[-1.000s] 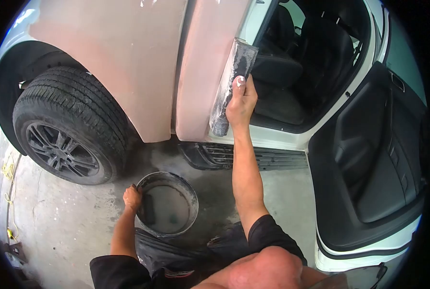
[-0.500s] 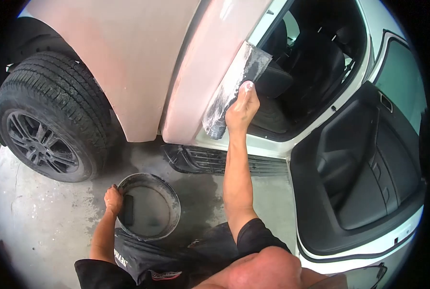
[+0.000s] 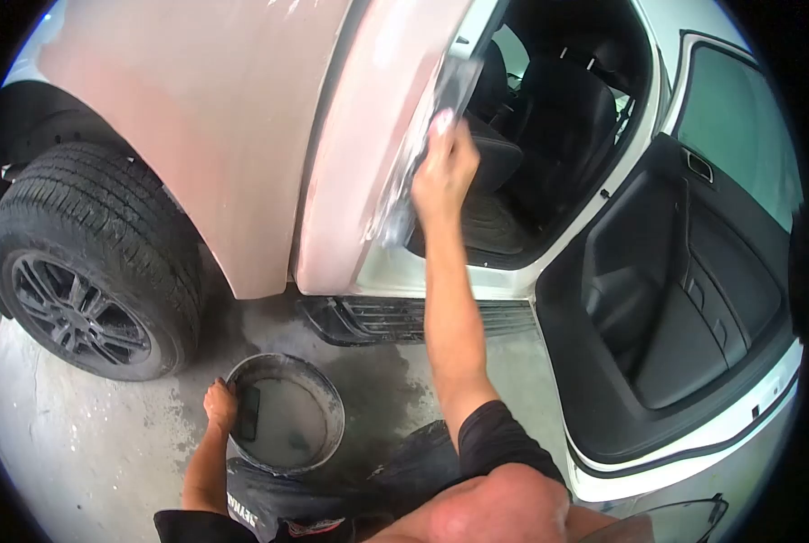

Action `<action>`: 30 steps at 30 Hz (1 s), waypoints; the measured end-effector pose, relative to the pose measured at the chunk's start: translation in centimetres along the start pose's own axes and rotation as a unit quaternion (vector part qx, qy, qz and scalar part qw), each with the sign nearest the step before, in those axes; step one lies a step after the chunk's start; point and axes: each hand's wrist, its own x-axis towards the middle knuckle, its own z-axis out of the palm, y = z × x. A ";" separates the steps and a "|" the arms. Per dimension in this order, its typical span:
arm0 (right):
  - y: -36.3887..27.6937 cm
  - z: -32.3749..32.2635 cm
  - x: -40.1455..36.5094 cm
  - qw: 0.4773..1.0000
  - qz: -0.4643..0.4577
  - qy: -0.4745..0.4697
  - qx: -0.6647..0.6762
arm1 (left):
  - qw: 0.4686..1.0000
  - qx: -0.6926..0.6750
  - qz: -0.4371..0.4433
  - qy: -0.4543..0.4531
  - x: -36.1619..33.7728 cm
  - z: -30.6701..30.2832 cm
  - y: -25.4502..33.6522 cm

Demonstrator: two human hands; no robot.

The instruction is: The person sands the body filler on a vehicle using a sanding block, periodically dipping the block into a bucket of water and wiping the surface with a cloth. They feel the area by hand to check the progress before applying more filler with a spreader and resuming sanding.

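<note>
Clearly we are working a long sanding board [image 3: 393, 213] against the rear edge of the pinkish primed panel [image 3: 354, 154], right where the white car opens at its door gap. Our right hand [image 3: 442, 176] is closed around the board near its middle, fingers wrapped over its back. The hand is blurred, so we cannot tell how hard it presses. The board stands steeply tilted, with its lower end toward the sill and its upper end up by the door frame. Our left hand [image 3: 221, 407] is down low, fingers hooked over the rim of the bucket [image 3: 334, 403] on the concrete floor [image 3: 87, 452]. A dark block [image 3: 248, 414] sits inside the bucket just beside that hand, in cloudy water.

To do this step well, we judge the board should lie along the panel's own line, its full length in contact, so it bridges low spots instead of digging. Pressure wants to be light and even. Primer is likely thin on an edge like this, and a tipped board could cut through it. Long strokes with the wrist locked suit the shape. With the cabin seat [image 3: 504, 154] open just beside the board, we should watch where slurry runs. A firm hold on the bucket should steady it against tipping while we lean.
</note>
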 end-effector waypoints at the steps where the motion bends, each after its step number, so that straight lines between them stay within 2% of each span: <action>1: 0.3 0.0 3.5 0.999 -0.045 -0.001 0.015 | 1.000 0.002 0.000 -0.004 0.4 0.5 -0.1; 2: -1.4 -0.6 7.0 0.999 0.013 -0.028 0.044 | 1.000 -0.004 -0.001 0.001 0.5 0.9 -0.4; 3: -1.5 0.0 10.1 0.996 0.009 0.006 0.090 | 1.000 -0.004 0.003 0.002 0.5 0.8 -0.3; 4: -2.4 0.1 11.5 0.987 0.085 -0.003 0.139 | 1.000 -0.005 0.005 0.004 0.4 0.5 -0.3; 5: -2.5 0.0 11.3 0.986 0.083 -0.011 0.146 | 1.000 -0.010 0.008 0.005 0.1 0.3 -0.2; 7: -1.3 -0.5 8.3 0.995 0.070 -0.010 0.066 | 1.000 -0.023 0.012 0.010 -0.2 0.2 0.1; 8: 0.3 -0.1 6.0 0.998 -0.026 0.002 0.059 | 0.999 -0.028 0.013 0.016 -0.2 0.0 0.2; 9: 0.0 0.4 4.1 0.997 0.001 0.023 0.070 | 0.999 -0.030 0.011 0.014 -0.4 -0.1 0.5; 11: -0.4 -0.1 4.3 0.996 0.038 0.006 0.078 | 1.000 -0.028 0.004 0.009 -0.5 -0.8 0.6; 14: -2.1 -1.0 12.5 0.986 0.147 -0.029 0.076 | 1.000 -0.013 0.004 0.002 0.1 0.1 0.1; 16: -2.5 -0.3 14.9 0.981 0.150 -0.018 0.124 | 1.000 -0.010 0.004 -0.006 0.0 -0.3 0.1; 18: -0.8 -0.3 14.6 0.989 0.074 -0.013 0.126 | 1.000 -0.014 0.009 -0.007 0.0 -0.1 0.5; 19: -0.3 -0.5 12.6 0.990 0.093 -0.013 0.101 | 1.000 -0.015 0.013 -0.003 0.1 0.1 0.4; 21: -0.7 0.5 9.4 0.988 0.071 0.032 0.135 | 1.000 -0.013 0.006 -0.010 -0.3 -0.1 0.3; 22: -1.1 0.1 10.1 0.992 0.061 0.017 0.110 | 1.000 -0.012 -0.002 -0.015 -0.3 -0.4 0.7; 23: -1.7 -0.4 11.3 0.992 0.069 0.009 0.106 | 1.000 -0.008 -0.011 -0.021 -0.1 -0.7 0.6; 25: -1.3 -0.7 16.6 0.981 0.141 0.006 0.131 | 1.000 0.001 -0.006 -0.014 0.2 0.2 0.1; 27: -2.2 -1.1 21.4 0.974 0.181 -0.105 0.093 | 1.000 -0.002 -0.004 -0.003 0.5 0.2 0.0; 28: -3.2 -0.8 20.9 0.971 0.187 -0.068 0.136 | 1.000 -0.008 -0.001 -0.001 0.0 -0.3 0.1; 30: -2.7 -0.5 17.9 0.978 0.160 -0.029 0.133 | 1.000 -0.015 0.007 0.006 -0.1 -0.1 0.5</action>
